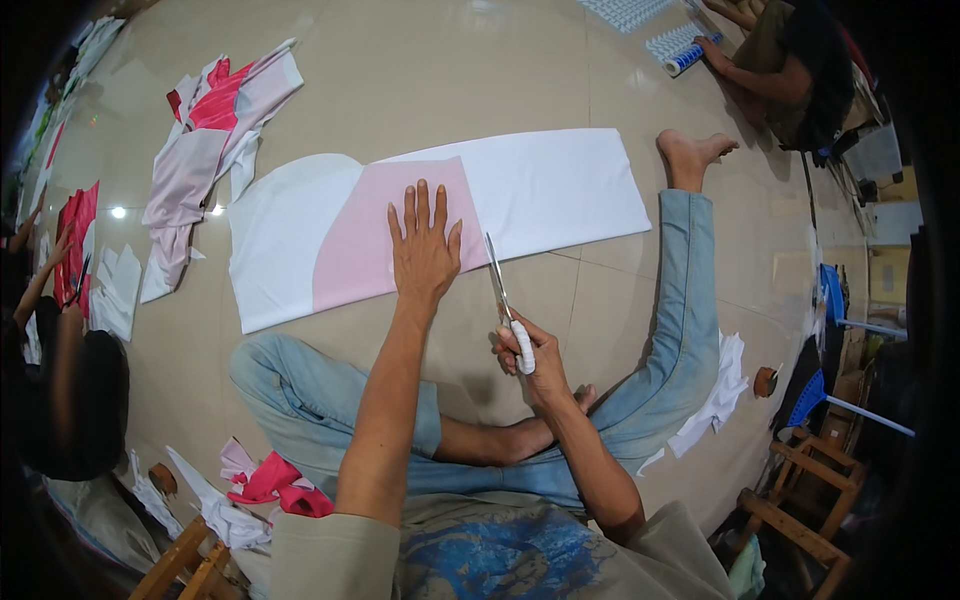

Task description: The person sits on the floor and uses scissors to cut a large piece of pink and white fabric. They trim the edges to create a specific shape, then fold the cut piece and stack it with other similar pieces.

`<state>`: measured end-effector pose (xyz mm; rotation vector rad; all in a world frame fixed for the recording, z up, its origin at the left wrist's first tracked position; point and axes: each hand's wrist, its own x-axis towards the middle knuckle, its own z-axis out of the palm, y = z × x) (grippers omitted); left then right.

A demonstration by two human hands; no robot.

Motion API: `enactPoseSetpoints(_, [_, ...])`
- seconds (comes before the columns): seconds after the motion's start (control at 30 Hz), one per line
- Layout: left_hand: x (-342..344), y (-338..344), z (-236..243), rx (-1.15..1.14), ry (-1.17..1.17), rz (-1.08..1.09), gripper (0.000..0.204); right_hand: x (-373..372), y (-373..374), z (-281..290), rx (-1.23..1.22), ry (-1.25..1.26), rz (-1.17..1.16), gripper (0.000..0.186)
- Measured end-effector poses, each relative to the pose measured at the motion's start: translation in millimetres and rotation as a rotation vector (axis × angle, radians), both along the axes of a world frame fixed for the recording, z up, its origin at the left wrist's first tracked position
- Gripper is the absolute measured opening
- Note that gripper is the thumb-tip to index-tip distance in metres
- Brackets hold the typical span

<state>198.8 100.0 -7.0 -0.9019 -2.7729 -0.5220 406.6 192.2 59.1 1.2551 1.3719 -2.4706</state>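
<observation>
In the head view, a white cloth (561,188) with a pink section (352,252) lies spread on the tiled floor (400,80), in front of the person's crossed legs. The left hand (426,245) rests palm down on the pink section, fingers spread and gripping nothing. The right hand (532,358) is closed around the wrapped white handle of a pair of scissors (500,283), whose tips reach the cloth's near edge; whether they touch it, or stand wholly together, I cannot tell. The step in hand looks like steadying the cloth for cutting; the next move seems to call for a flat, unshifting layer and blades lined up with the pink section's straight side. As for containers, what looks like a pale plastic box (876,155) stands at the right rim, its contents unclear.
</observation>
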Motion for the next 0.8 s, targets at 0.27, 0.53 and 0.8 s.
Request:
enactPoseSetpoints(0.27, [0.3,-1.4,0.5,0.013,-0.023,0.002,0.059,-0.6,-2.4,-1.9,0.015,-0.006,-0.011,0.064])
enactPoseSetpoints(0.53, [-0.3,0.4,0.1,0.002,-0.030,0.005,0.059,-2.5,-4.5,-1.1,0.011,0.003,-0.028,0.062])
enactPoseSetpoints(0.8, [-0.9,0.4,-2.6,-0.005,-0.036,0.006,0.060,-2.0,-6.9,-7.8,0.055,0.002,-0.017,0.061])
